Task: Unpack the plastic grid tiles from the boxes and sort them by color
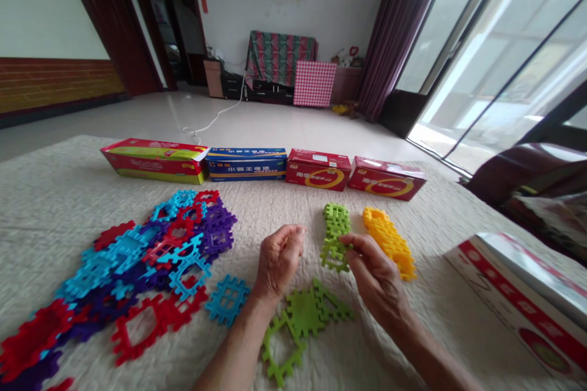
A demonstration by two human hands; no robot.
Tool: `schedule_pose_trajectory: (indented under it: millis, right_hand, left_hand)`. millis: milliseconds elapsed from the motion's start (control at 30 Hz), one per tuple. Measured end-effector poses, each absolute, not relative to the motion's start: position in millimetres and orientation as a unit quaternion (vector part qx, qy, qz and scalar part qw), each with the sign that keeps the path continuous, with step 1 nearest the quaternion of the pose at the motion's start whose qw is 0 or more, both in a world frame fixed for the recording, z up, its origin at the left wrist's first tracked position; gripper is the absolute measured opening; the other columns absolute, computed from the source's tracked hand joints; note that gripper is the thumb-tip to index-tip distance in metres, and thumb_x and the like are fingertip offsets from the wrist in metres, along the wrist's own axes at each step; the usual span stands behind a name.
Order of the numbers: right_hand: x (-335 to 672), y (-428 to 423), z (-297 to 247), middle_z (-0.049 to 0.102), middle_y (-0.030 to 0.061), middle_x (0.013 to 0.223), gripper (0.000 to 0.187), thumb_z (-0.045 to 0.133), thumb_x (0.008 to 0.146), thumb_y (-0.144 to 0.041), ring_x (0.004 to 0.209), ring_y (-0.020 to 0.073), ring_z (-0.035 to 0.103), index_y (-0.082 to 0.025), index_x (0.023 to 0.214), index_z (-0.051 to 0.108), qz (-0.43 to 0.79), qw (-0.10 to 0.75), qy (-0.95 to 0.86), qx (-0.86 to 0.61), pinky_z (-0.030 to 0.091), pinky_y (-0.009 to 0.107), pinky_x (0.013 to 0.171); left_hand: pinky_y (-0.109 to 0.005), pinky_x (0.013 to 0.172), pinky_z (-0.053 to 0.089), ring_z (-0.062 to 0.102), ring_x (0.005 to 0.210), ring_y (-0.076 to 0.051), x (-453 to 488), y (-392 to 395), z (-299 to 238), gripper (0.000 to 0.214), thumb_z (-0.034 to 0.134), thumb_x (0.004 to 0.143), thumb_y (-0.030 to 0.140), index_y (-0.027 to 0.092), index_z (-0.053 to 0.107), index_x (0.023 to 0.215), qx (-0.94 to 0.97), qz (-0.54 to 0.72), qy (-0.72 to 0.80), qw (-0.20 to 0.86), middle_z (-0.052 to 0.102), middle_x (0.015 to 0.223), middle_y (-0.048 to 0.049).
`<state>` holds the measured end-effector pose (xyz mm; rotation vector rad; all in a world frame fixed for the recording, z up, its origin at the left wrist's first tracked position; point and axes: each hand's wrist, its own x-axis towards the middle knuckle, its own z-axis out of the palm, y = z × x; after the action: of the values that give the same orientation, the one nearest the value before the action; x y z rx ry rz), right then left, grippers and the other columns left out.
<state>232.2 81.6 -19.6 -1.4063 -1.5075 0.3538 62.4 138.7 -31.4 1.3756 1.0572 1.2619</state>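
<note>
My right hand (376,275) pinches the edge of a green interlocking plastic tile (335,255) at the near end of a row of green tiles (337,215). To its left, my left hand (280,259) is closed in a loose fist above the cloth, with nothing showing between its fingers. Below and between the hands lie loose green tiles: a solid one (304,311), a triangular frame (334,305) and a larger open frame (282,351). A row of yellow tiles (389,244) lies just beyond my right hand. Near my left forearm is a blue window tile (228,299).
A heap of blue, red and purple tiles (132,263) spreads over the left. Along the back stand a red-and-yellow box (156,160), a blue box (246,165) and two red boxes (318,170). A white-and-red carton (518,311) stands at right. All rest on a quilted cream cloth (275,204).
</note>
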Motion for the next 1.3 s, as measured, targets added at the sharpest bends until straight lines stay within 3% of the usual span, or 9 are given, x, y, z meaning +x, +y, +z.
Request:
schedule_pose_trajectory:
  millis: [133,333,467,633,800,967,1100,1300]
  right_hand:
    - [252,89,-22,0.062,0.0040,0.090,0.019,0.045,0.089,-0.020,0.078,0.0154,0.059,-0.021,0.095,0.063,0.057,0.484,-0.643,-0.591,0.047,0.028,0.067]
    - [251,90,-24,0.063,0.0046,0.092,0.020,0.044,0.089,-0.018,0.082,0.0166,0.061,-0.022,0.096,0.063,0.042,0.458,-0.670,-0.583,0.050,0.030,0.069]
    - [253,92,-32,0.061,0.0074,0.105,0.022,0.046,0.087,-0.018,0.087,0.0184,0.062,-0.021,0.101,0.062,0.015,0.442,-0.670,-0.596,0.052,0.033,0.068]
    - [255,93,-38,0.059,0.0086,0.112,0.023,0.050,0.084,-0.017,0.098,0.0220,0.060,-0.022,0.105,0.060,-0.020,0.422,-0.686,-0.592,0.053,0.039,0.077]
    - [250,88,-32,0.056,0.0100,0.117,0.029,0.055,0.081,-0.015,0.108,0.0252,0.055,-0.022,0.109,0.057,-0.053,0.391,-0.720,-0.570,0.049,0.047,0.091]
    - [247,83,-30,0.054,0.0111,0.125,0.030,0.059,0.078,-0.017,0.119,0.0316,0.048,-0.023,0.108,0.061,-0.069,0.306,-0.759,-0.570,0.044,0.054,0.095]
    - [246,83,-31,0.054,0.0106,0.131,0.028,0.059,0.080,-0.021,0.124,0.0330,0.044,-0.022,0.108,0.064,-0.077,0.269,-0.766,-0.579,0.042,0.055,0.098]
    - [237,85,-27,0.042,0.0040,0.149,0.029,0.051,0.089,-0.026,0.137,0.0372,0.030,-0.029,0.114,0.066,-0.084,0.207,-0.788,-0.574,0.035,0.061,0.103]
  left_hand:
    - [-0.022,0.053,0.038,0.047,0.052,-0.011,62,139,-31,0.040,0.053,0.085,0.051,0.015,0.071,0.084,0.563,0.515,0.433,0.480,0.050,0.055,0.0031]
    - [-0.022,0.053,0.039,0.048,0.052,-0.012,62,138,-30,0.041,0.055,0.082,0.053,0.016,0.071,0.084,0.558,0.514,0.438,0.482,0.051,0.055,0.0030]
    - [-0.022,0.053,0.039,0.048,0.051,-0.012,62,139,-32,0.041,0.055,0.081,0.054,0.016,0.072,0.086,0.556,0.514,0.437,0.484,0.051,0.055,0.0030]
    - [-0.022,0.052,0.038,0.047,0.051,-0.011,63,139,-33,0.041,0.055,0.084,0.051,0.015,0.072,0.089,0.558,0.517,0.433,0.485,0.051,0.055,0.0031]
    - [-0.022,0.053,0.038,0.048,0.053,-0.011,62,139,-33,0.039,0.054,0.086,0.049,0.015,0.072,0.091,0.561,0.516,0.432,0.482,0.051,0.056,0.0030]
    - [-0.022,0.053,0.039,0.049,0.053,-0.012,62,140,-34,0.039,0.054,0.086,0.049,0.015,0.072,0.091,0.562,0.515,0.432,0.481,0.051,0.056,0.0030]
    - [-0.022,0.053,0.039,0.049,0.053,-0.012,62,139,-32,0.037,0.054,0.085,0.048,0.015,0.071,0.088,0.564,0.516,0.433,0.478,0.051,0.056,0.0026]
    - [-0.022,0.052,0.036,0.046,0.052,-0.011,63,138,-31,0.035,0.053,0.086,0.047,0.017,0.071,0.085,0.575,0.513,0.433,0.468,0.050,0.056,0.0027]
